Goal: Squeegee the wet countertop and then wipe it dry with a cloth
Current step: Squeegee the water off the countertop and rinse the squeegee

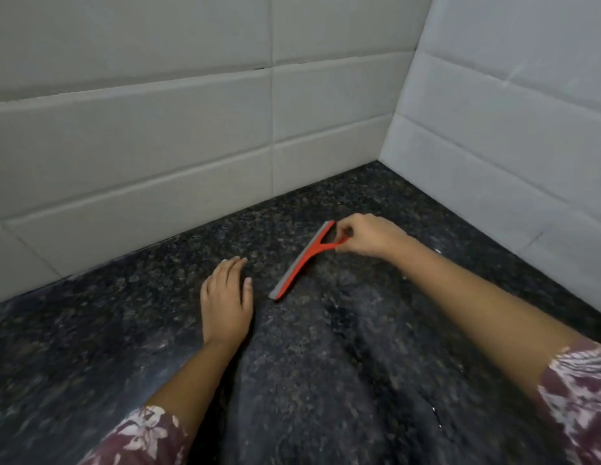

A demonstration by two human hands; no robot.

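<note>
Here: right hand (369,236) grip pinched on handle of red plastic squeegee with grey blade (304,260); left hand (227,302) just beside blade, flat, fingers spread, on dark speckled granite desk (326,380).

squeegee (304,260) handle: hidden in right hand (369,234) | sleeves: cut off

Home kitchen corner, dark speckled granite countertop (326,380) (wet in patches), pale rectangular wall tiles (158,129) on both sides

Dim, soft, slightly blurred view (wide-angle bending at edges), faint countertop (326,380) sheen.
</note>
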